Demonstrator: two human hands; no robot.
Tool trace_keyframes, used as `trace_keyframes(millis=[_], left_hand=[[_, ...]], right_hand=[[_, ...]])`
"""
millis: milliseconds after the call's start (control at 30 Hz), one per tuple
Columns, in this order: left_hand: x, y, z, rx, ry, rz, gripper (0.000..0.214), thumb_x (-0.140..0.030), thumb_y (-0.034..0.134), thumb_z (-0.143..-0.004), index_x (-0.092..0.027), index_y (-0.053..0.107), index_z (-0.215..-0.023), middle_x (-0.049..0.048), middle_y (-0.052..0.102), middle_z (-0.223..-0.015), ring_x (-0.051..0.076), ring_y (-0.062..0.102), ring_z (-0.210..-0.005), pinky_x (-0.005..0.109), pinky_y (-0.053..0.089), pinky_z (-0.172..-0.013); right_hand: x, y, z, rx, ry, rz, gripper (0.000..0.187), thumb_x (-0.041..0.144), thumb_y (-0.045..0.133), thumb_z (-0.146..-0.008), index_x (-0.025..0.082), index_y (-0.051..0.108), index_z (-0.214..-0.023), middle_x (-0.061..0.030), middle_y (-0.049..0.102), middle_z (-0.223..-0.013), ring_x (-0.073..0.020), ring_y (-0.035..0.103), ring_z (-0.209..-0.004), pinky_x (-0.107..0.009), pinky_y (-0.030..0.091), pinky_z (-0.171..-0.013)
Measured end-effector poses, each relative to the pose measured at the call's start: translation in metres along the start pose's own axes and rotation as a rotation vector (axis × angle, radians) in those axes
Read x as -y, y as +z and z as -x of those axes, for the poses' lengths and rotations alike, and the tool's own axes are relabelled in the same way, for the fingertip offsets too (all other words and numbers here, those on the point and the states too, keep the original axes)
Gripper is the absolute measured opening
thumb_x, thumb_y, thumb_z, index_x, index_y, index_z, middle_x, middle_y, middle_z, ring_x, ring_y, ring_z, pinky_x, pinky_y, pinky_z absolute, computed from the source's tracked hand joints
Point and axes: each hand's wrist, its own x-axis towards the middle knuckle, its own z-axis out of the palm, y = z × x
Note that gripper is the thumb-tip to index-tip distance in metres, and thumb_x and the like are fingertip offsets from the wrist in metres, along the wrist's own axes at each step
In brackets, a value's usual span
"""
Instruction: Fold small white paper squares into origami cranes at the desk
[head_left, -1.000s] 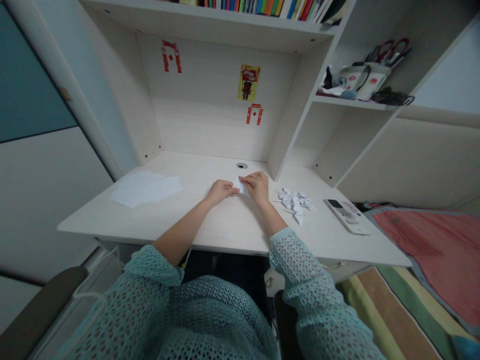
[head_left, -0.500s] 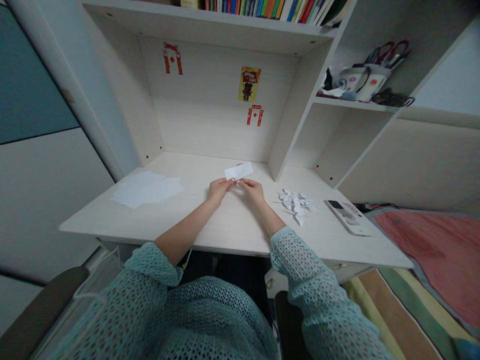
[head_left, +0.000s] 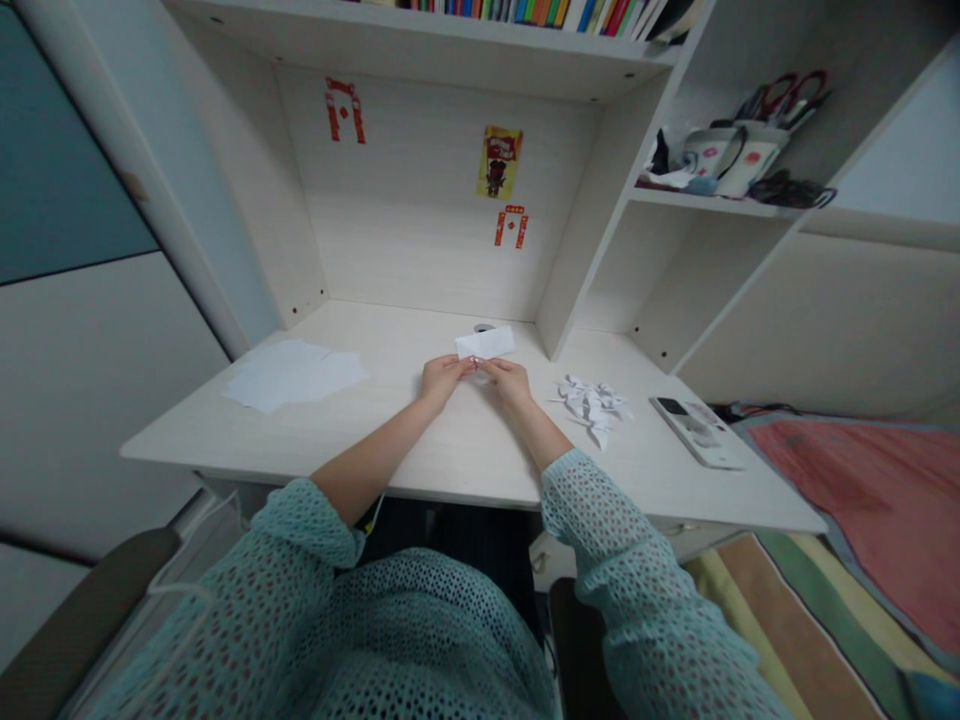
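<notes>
A small white piece of paper (head_left: pixel 486 344) is held up over the middle of the desk, its long side running across. My left hand (head_left: pixel 445 380) pinches its near edge between thumb and fingers. Beside it, my right hand (head_left: pixel 507 380) grips the same edge, the two sets of fingertips almost touching. Fingers cover the paper's lower part, so any fold there is hidden. Right of my hands lies a small heap of folded white paper pieces (head_left: pixel 592 402). Several flat white sheets (head_left: pixel 296 375) lie overlapping on the left.
A phone (head_left: pixel 696 432) lies on the desk (head_left: pixel 450 460) at the right. Behind rises a white back panel with red and yellow stickers. Cups (head_left: pixel 742 158) with scissors and pens stand on the right shelf; books (head_left: pixel 525 12) line the upper one.
The paper has shifted slightly to the right and looks a little flatter, with a dark round spot on the desk now visible behind it. Both hands keep their pinch.
</notes>
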Motion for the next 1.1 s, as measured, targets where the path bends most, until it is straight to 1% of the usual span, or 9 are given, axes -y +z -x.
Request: trace_keyframes(millis=[167, 367, 433, 533, 600, 767, 900, 1033, 1100], left_hand=[[-0.003, 0.0, 0.001, 0.009, -0.011, -0.009, 0.033, -0.04, 0.074, -0.059, -0.012, 0.067, -0.076, 0.0099, 0.07, -0.079, 0.019, 0.065, -0.078, 0.03, 0.048, -0.074], [-0.003, 0.002, -0.001, 0.022, -0.015, -0.01, 0.034, -0.039, 0.074, -0.058, -0.011, 0.066, -0.077, 0.0109, 0.07, -0.08, 0.019, 0.065, -0.077, 0.03, 0.047, -0.074], [-0.004, 0.001, -0.002, 0.015, -0.013, -0.01, 0.033, -0.039, 0.074, -0.059, -0.012, 0.066, -0.075, 0.0104, 0.07, -0.08, 0.019, 0.065, -0.078, 0.029, 0.047, -0.073], [-0.005, -0.002, -0.002, -0.007, -0.012, -0.021, 0.03, -0.038, 0.074, -0.059, -0.013, 0.065, -0.072, 0.0095, 0.07, -0.078, 0.019, 0.064, -0.077, 0.029, 0.047, -0.073], [-0.006, -0.003, -0.002, -0.015, -0.017, -0.031, 0.03, -0.037, 0.075, -0.058, -0.013, 0.066, -0.072, 0.0093, 0.069, -0.076, 0.019, 0.064, -0.077, 0.029, 0.046, -0.073], [-0.008, -0.005, -0.002, -0.028, -0.008, -0.053, 0.031, -0.04, 0.074, -0.059, -0.013, 0.067, -0.074, 0.0096, 0.07, -0.078, 0.019, 0.064, -0.077, 0.029, 0.046, -0.073], [-0.006, -0.008, -0.005, -0.031, -0.015, -0.055, 0.032, -0.041, 0.073, -0.059, -0.013, 0.067, -0.075, 0.0099, 0.069, -0.078, 0.019, 0.064, -0.078, 0.029, 0.046, -0.073], [-0.001, -0.011, -0.009, -0.014, -0.033, -0.039, 0.034, -0.041, 0.074, -0.059, -0.013, 0.067, -0.076, 0.0099, 0.069, -0.079, 0.018, 0.064, -0.077, 0.028, 0.046, -0.072], [0.001, -0.013, -0.01, -0.017, -0.03, -0.035, 0.033, -0.041, 0.073, -0.059, -0.013, 0.066, -0.075, 0.0095, 0.069, -0.079, 0.018, 0.064, -0.077, 0.028, 0.046, -0.071]], right_hand=[[0.002, -0.004, 0.0, -0.034, 0.086, 0.014, 0.034, 0.049, 0.072, -0.054, 0.017, 0.07, -0.067, -0.0051, 0.068, -0.075, -0.0161, 0.056, -0.071, -0.024, 0.035, -0.054], [0.007, -0.011, -0.003, -0.081, 0.08, 0.015, 0.034, 0.048, 0.074, -0.052, 0.018, 0.069, -0.064, -0.0037, 0.066, -0.07, -0.0152, 0.055, -0.068, -0.024, 0.035, -0.054], [0.008, -0.015, -0.005, -0.098, 0.09, 0.014, 0.034, 0.048, 0.074, -0.051, 0.018, 0.069, -0.066, -0.0045, 0.066, -0.072, -0.0157, 0.055, -0.068, -0.024, 0.036, -0.053], [0.005, -0.021, -0.009, -0.179, 0.09, -0.001, 0.035, 0.049, 0.072, -0.053, 0.018, 0.068, -0.069, -0.0059, 0.068, -0.08, -0.0159, 0.057, -0.07, -0.025, 0.038, -0.053], [0.003, -0.024, -0.011, -0.197, 0.091, -0.002, 0.035, 0.05, 0.072, -0.054, 0.018, 0.067, -0.068, -0.006, 0.068, -0.079, -0.0158, 0.057, -0.07, -0.024, 0.038, -0.053], [-0.001, -0.025, -0.015, -0.15, 0.107, -0.035, 0.038, 0.053, 0.067, -0.058, 0.018, 0.067, -0.07, -0.0083, 0.069, -0.086, -0.0177, 0.059, -0.072, -0.026, 0.04, -0.054], [-0.004, -0.026, -0.019, -0.132, 0.123, -0.097, 0.035, 0.052, 0.064, -0.061, 0.018, 0.067, -0.071, -0.0083, 0.069, -0.089, -0.0172, 0.059, -0.072, -0.026, 0.041, -0.055], [-0.004, -0.025, -0.019, -0.132, 0.088, -0.067, 0.037, 0.053, 0.061, -0.064, 0.017, 0.067, -0.07, -0.0092, 0.069, -0.087, -0.0159, 0.057, -0.068, -0.025, 0.04, -0.053], [-0.002, -0.025, -0.017, -0.103, 0.063, -0.034, 0.038, 0.054, 0.061, -0.065, 0.017, 0.066, -0.07, -0.0087, 0.069, -0.083, -0.0149, 0.056, -0.065, -0.025, 0.039, -0.052]])
